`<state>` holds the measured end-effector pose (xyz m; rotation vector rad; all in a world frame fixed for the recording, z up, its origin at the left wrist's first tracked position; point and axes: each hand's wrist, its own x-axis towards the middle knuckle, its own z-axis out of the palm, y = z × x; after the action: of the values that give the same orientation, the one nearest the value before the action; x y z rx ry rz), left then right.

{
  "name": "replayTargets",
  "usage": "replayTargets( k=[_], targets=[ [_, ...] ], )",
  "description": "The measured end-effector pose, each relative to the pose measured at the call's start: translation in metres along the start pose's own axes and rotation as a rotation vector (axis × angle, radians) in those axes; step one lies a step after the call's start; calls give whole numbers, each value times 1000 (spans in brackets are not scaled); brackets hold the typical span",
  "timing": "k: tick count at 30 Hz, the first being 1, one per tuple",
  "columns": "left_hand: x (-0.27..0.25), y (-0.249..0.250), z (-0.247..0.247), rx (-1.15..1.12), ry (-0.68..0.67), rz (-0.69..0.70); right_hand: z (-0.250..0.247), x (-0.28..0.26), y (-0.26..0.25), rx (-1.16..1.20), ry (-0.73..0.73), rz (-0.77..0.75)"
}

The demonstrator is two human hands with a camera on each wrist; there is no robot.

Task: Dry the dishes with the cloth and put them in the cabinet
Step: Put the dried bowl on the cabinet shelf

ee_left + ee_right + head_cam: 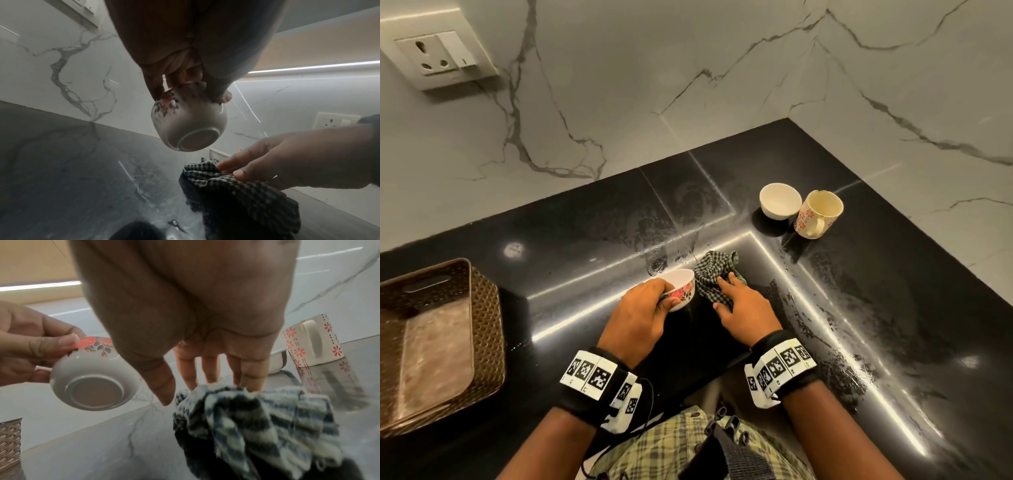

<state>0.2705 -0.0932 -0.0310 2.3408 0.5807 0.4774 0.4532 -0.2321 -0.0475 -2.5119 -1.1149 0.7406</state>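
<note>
Left hand holding rose bowl, right hand going onto cloth.

Black countertop (592, 219) is showing wet smears; brown basket (482, 308) is getting cut off at left edge. Checked cloth (714, 277) is lying bunched on it, right hand (743, 308) resting straight fingers on top, probably not gripping, wrist view blurred. Left hand (643, 308) is pinching rose bowl (681, 289) by its rim, lifted off the counter, just left of the cloth. White bowl (780, 200) and flowered mug (818, 214) are sitting near the corner.

rose-print bowl (681, 289), checked cloth (714, 275) — black counter (592, 222)
</note>
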Motion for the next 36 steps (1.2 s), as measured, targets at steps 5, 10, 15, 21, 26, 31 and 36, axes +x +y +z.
replayTargets(
  k=[5, 10, 15, 21, 26, 31, 36],
  targets=[
    [14, 15, 3, -83, 8, 34, -24, -15, -1, -7, 35, -2],
    [42, 52, -4, -268, 37, 82, -66, -34, -5, 545, 30, -297],
    [82, 110, -20, -644, 43, 64, -122, -60, -20, 763, 301, -448],
    [140, 207, -63, -1022, -60, 187, -206, -68, -40, 673, 839, -642],
    [193, 273, -108, -704, 54, 407, -289, -73, -53, 497, 1100, -678],
    [259, 314, -155, 203, 572, 710, -375, -76, -77, 557, 1236, -662],
    [318, 323, -177, 802, 659, 419, -451, -55, -114, 565, 1184, -570]
  ],
)
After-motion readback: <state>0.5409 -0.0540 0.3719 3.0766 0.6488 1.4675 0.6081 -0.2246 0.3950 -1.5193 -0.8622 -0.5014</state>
